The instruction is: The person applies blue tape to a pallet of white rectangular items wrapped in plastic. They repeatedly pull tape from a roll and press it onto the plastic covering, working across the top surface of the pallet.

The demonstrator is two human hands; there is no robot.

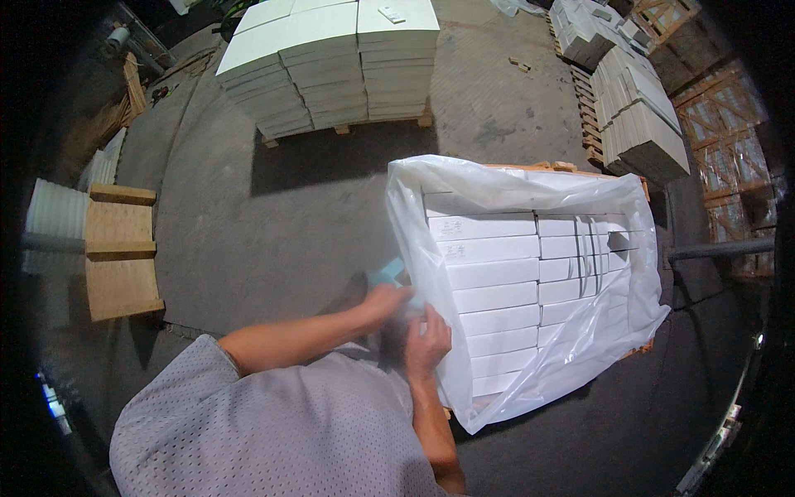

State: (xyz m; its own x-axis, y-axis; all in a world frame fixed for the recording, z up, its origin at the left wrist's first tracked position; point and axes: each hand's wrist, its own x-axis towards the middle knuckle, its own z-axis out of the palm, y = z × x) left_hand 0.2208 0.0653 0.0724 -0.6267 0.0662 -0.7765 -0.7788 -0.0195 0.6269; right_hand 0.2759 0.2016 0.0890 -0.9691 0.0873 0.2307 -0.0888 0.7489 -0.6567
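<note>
My left hand (385, 303) is closed around a light-blue thing (388, 272), too smeared by motion to name. Close by, the fingers of my right hand (428, 341) are curled together, with a pale scrap of something at their tips that I cannot make out. Both hands are at the left edge of a clear plastic sheet (431, 273). This sheet lines the sides of a load of white cartons (497, 273), stacked flat in two columns. Several cartons in the right column stand on edge, beside a dark gap.
Beyond the dark floor (273, 224) rises a tall stack of white slabs (331, 66) on a wooden pallet. A plywood piece with battens (122, 265) stands at the left. More slab stacks (638, 116) and wooden crates (725, 141) line the right side.
</note>
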